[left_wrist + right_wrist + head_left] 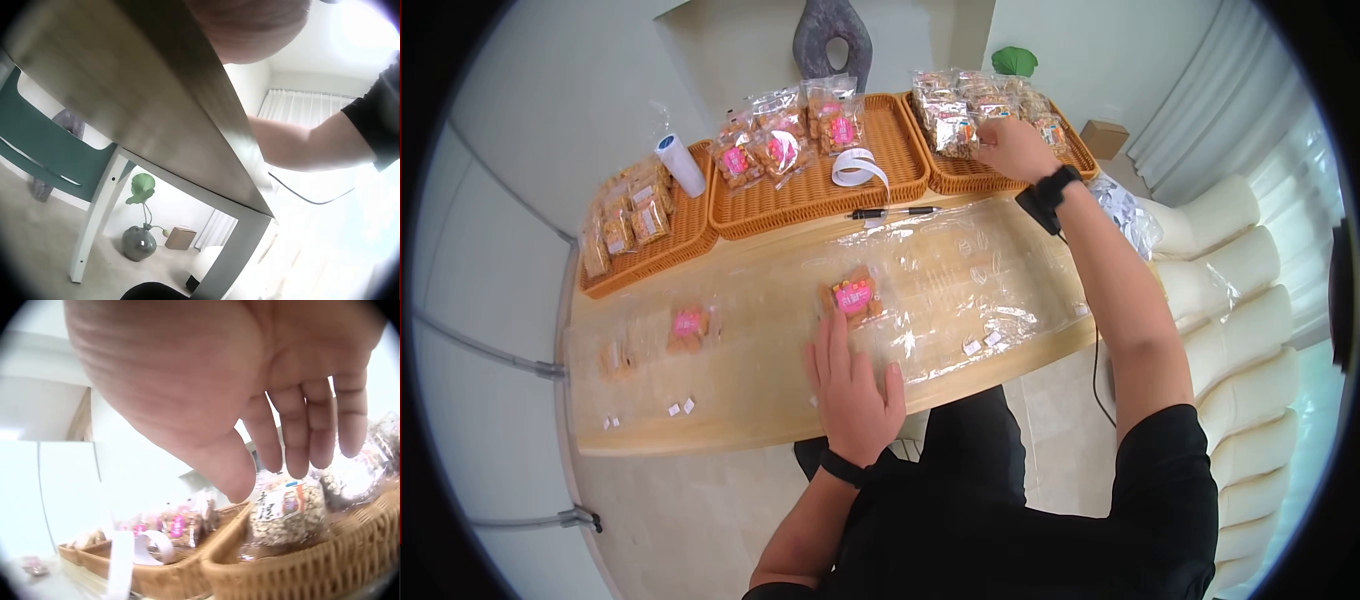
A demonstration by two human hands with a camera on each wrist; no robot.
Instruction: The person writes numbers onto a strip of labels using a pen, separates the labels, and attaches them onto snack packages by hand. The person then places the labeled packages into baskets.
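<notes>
My left hand [857, 400] lies with straight fingers on the plastic-covered table, fingertips right at a clear bag of brown snacks with a pink label [855, 296]. In the head view my right hand [1017, 150] reaches over the right wicker basket [965, 180], which holds several clear snack bags. The right wrist view shows that hand [250, 394] from the palm side, fingers pointing down and parted from the thumb. Just under its fingertips sits a clear bag of pale puffed snacks [287, 515] with a printed label. The left wrist view catches only part of the left hand [256, 28].
A middle basket [820, 205] holds pink-labelled bags and a roll of white labels [855, 168]. The left basket [650, 262] carries more snack bags and a white roll [680, 165]. A pen [893, 212], another pink-labelled bag [687, 328] and small white packets [982, 343] lie on the table.
</notes>
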